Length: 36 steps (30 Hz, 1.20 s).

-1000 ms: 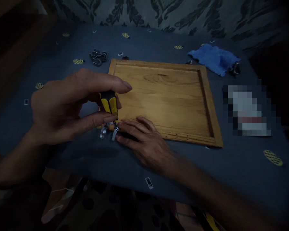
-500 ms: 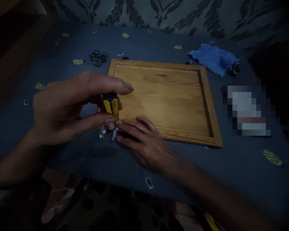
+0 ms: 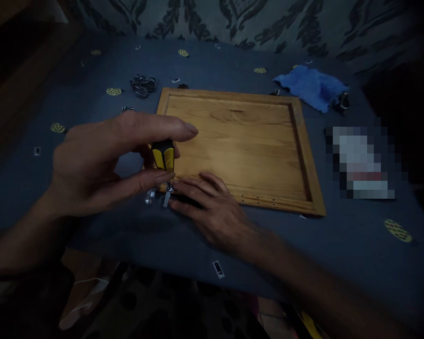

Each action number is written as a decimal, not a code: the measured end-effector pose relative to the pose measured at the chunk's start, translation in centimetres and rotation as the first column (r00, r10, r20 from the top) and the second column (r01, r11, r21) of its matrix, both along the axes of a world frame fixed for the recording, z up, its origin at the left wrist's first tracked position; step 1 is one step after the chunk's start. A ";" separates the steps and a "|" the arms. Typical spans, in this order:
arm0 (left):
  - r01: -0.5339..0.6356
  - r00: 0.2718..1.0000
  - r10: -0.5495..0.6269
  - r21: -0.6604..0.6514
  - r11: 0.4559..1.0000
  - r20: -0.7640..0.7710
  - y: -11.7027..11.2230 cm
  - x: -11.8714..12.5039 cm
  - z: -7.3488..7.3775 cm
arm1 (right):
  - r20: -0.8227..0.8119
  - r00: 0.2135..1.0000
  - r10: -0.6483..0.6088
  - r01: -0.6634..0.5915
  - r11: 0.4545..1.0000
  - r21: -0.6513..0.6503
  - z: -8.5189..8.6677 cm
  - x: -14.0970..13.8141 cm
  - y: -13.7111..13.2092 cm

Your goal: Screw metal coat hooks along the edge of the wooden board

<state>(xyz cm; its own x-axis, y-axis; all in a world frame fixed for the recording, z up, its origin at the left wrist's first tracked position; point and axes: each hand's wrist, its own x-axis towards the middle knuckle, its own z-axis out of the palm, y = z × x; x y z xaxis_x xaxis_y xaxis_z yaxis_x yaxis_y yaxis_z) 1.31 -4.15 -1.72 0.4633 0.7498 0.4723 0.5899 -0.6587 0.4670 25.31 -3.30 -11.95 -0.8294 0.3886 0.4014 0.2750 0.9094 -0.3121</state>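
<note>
My left hand (image 3: 99, 165) is closed round a stubby screwdriver with a yellow and black handle (image 3: 163, 155), held upright over the near left corner of a wooden panel (image 3: 240, 146). Under the tip sits a small metal hinge (image 3: 159, 195) at the panel's edge. My right hand (image 3: 212, 207) lies on the blue cloth with its fingers pressed against the hinge and the panel's near edge, holding them in place. The screwdriver's tip is hidden by my fingers.
More metal hardware (image 3: 143, 85) lies beyond the panel's far left corner. A crumpled blue rag (image 3: 311, 85) with a metal piece (image 3: 343, 101) beside it sits at the far right. A blurred-out packet (image 3: 362, 162) lies right of the panel. The table's front edge runs below my hands.
My left hand has sunk slightly toward the hinge with the screwdriver in it. My right hand has stayed where it was.
</note>
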 end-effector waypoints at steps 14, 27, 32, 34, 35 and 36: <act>-0.183 0.981 0.176 0.092 0.979 0.084 -0.4 0.1 -0.9 | 0.017 1.000 -0.006 0.007 1.000 -0.016 0.2 0.2 0.0; -0.097 0.982 0.099 -0.016 0.995 0.162 -0.4 -0.7 -0.9 | 0.012 1.000 0.005 -0.005 0.999 -0.035 0.1 0.1 0.0; -0.036 0.990 0.035 0.004 0.999 0.135 0.2 -0.7 -0.7 | -0.005 1.000 0.005 -0.005 1.000 -0.025 0.1 0.1 0.0; 0.020 0.985 -0.022 0.013 1.000 0.172 0.6 -1.2 -0.9 | 0.004 1.000 0.002 -0.002 1.000 -0.023 0.1 0.1 0.0; 0.027 0.974 -0.031 0.021 0.999 0.225 0.8 -1.6 -1.2 | 0.012 1.000 -0.001 0.001 1.000 -0.022 0.0 0.2 0.0; 0.020 0.953 -0.031 0.039 0.999 0.301 1.0 -2.1 -1.5 | 0.021 1.000 -0.003 0.004 1.000 -0.020 0.0 0.2 0.0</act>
<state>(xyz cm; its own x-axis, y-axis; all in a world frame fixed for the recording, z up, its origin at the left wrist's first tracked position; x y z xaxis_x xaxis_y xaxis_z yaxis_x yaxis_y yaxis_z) -0.76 -3.19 -3.21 0.3138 0.7204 0.6185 0.4081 -0.6905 0.5972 25.54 -3.30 -11.95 -0.8363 0.3994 0.3755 0.2849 0.9019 -0.3248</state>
